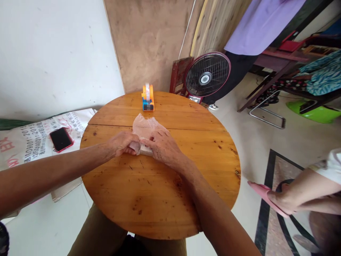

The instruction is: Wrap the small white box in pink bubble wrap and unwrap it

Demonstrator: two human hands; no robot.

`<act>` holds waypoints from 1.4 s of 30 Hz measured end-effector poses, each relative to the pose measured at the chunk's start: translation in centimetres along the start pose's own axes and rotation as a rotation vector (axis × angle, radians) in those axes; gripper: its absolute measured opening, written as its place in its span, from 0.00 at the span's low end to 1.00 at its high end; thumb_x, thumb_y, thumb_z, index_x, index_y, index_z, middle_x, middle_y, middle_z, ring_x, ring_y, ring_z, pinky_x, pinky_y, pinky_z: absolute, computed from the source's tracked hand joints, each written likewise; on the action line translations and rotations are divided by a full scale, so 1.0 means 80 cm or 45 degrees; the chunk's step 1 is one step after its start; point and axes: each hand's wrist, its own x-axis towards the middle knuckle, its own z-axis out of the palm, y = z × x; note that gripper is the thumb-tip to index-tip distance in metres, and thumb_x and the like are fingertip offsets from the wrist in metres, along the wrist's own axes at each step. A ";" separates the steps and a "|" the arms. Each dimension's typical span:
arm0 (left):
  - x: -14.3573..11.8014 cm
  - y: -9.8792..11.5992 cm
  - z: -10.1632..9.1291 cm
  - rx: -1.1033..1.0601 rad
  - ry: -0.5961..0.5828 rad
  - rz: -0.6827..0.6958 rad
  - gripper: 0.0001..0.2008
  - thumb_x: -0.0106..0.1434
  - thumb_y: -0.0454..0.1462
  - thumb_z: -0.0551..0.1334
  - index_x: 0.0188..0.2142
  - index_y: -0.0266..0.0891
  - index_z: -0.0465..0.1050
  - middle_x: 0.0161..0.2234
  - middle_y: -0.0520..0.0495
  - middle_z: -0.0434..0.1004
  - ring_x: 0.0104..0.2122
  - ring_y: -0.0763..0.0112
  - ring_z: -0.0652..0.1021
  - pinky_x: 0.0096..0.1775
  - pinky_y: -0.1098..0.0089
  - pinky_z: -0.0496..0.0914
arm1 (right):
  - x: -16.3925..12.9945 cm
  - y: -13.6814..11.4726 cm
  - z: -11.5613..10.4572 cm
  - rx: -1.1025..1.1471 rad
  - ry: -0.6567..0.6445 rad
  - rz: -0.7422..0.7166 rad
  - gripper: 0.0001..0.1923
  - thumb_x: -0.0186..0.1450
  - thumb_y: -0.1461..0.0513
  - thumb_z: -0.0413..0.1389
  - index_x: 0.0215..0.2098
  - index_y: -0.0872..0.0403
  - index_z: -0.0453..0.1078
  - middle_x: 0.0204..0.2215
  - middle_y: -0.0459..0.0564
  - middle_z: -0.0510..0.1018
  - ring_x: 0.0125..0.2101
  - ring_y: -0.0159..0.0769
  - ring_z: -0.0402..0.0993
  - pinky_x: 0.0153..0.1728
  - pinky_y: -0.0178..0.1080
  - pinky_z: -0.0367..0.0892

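Note:
A crinkled, translucent whitish sheet (146, 126), which looks like plastic wrap, lies on the round wooden table (160, 199). My left hand (124, 143) grips its near left edge, thumb on top and fingers curled beneath a folded part. From the right, my right hand (162, 144) presses on the sheet, its thumb and fingers bent over the fold close to the left hand. Whether something lies inside the fold, I cannot make out. Just beyond the sheet stands an orange and blue tape dispenser (148, 97) with a roll of clear tape.
A phone (61, 139) rests on printed sacks (29, 142) at the left. Behind the table are a fan (207, 76) and a wooden chair (177, 76). A person in a purple top (261, 25) stands there; another person's slippered foot (277, 202) is at right.

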 end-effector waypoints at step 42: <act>-0.011 -0.018 -0.001 0.874 -0.093 1.029 0.09 0.58 0.33 0.58 0.33 0.39 0.78 0.25 0.53 0.73 0.23 0.76 0.70 0.26 0.76 0.63 | 0.005 0.011 0.001 0.384 0.084 0.153 0.08 0.61 0.65 0.53 0.40 0.55 0.65 0.39 0.56 0.74 0.41 0.46 0.66 0.43 0.46 0.63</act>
